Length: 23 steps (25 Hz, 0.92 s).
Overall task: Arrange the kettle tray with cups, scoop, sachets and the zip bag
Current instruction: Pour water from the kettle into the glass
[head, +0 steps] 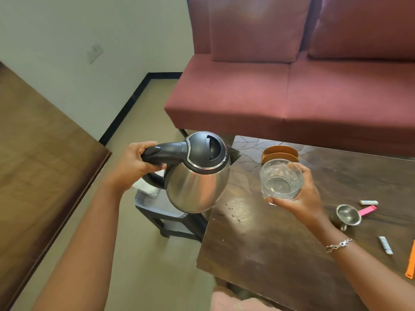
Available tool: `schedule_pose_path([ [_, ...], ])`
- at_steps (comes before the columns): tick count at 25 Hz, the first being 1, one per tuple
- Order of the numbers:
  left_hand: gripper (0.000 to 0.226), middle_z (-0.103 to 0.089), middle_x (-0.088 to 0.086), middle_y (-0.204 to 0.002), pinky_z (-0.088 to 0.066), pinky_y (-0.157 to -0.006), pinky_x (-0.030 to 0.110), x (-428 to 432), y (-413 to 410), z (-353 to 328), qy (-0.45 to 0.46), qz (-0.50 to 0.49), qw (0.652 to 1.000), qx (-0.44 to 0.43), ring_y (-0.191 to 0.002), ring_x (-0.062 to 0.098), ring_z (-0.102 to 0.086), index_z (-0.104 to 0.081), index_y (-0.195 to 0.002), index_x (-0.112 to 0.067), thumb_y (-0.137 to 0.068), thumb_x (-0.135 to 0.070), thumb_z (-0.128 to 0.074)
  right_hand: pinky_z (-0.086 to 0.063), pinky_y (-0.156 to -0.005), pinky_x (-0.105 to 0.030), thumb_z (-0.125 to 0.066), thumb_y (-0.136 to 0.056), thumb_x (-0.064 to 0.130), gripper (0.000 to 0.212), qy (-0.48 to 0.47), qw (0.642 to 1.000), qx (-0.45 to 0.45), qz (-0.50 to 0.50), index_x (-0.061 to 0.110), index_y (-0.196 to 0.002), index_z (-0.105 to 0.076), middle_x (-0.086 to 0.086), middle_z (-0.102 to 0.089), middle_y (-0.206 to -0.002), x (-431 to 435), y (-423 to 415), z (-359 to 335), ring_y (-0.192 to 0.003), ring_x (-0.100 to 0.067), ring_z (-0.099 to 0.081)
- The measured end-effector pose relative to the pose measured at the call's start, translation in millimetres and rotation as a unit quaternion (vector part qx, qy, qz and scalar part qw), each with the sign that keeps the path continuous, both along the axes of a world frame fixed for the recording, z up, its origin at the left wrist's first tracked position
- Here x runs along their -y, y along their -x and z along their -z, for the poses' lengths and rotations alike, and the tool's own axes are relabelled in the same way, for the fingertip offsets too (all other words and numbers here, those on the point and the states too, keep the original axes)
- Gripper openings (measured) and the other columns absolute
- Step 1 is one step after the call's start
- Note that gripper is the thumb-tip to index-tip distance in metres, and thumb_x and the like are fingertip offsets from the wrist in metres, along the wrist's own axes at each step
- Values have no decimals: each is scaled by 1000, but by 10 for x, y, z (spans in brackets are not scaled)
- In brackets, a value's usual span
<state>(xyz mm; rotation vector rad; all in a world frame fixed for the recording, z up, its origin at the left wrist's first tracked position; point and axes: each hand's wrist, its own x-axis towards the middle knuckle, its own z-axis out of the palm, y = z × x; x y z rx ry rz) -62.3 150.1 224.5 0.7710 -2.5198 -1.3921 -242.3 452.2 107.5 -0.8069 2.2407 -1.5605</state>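
While my left hand point(134, 163) grips the kettle point(197, 182) by its handle point(167, 151), at the counter point(258, 243) edge, I should keep it level. My right hand point(301, 203) has its fingers point(306, 173) curled round the glass cup point(281, 179) above the counter; lower it slowly, upright.

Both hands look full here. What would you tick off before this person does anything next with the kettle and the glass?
1. Left hand grips the kettle by its handle: ok.
2. Kettle lid closed: ok.
3. Right hand holds the glass cup securely: ok.
4. Bare stretch of table below the cup for setting it down: ok.
5. Scoop and sachets lying on the table near the right hand: ok.
6. Where the tray is, and whether the kettle holds water: cannot tell.
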Motion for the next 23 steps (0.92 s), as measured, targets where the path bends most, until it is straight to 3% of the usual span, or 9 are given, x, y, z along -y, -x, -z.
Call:
schedule_pose_path([
  [5,33,-62,9,-78,-51,-65,14,455,-255,282,-40,-70,997,-5,-72,12,-60,-65,-88,-7,-67,18,-66,-37,-78,-8,-87,-51,15,88,-2,1000,1,-7,21,-122,-36,7,-48,-113,309,-121,-2,-101,-10,-49],
  [8,40,-59,-4,-66,-46,-58,13,758,-370,500,-53,-101,993,8,-61,0,-57,-62,-74,-13,-66,26,-60,-37,-78,-8,-86,-45,33,92,3,1000,8,-10,26,-121,-34,20,-46,-109,531,-202,0,-100,-7,-49],
  [12,37,-45,0,-61,-36,-54,18,1156,-454,854,-45,-116,991,39,-59,10,-44,-53,-56,-23,-53,14,-59,-40,-81,0,-76,-36,62,90,-2,1000,22,4,48,-113,-32,20,-45,-113,812,-275,79,-107,-12,-47],
  [16,34,-51,-1,-67,-40,-64,30,1504,-498,1274,-76,-109,989,60,-69,17,-48,-56,-66,-18,-54,14,-57,-39,-84,1,-71,-35,76,92,-8,999,31,13,49,-115,-32,18,-46,-116,1086,-337,191,-108,-4,-47],
  [19,47,-50,-3,-73,-39,-65,26,1602,-456,1533,-92,-118,987,66,-70,9,-47,-54,-68,-22,-60,24,-56,-38,-84,2,-68,-37,79,92,3,999,27,23,47,-116,-33,38,-40,-115,1211,-398,237,-106,15,-44],
  [23,30,-48,1,-68,-36,-63,27,1768,-427,1849,-99,-97,986,90,-68,15,-45,-52,-64,-20,-48,6,-53,-38,-87,0,-70,-41,75,89,9,999,24,37,48,-118,-33,44,-39,-113,1351,-456,308,-109,15,-44],
])
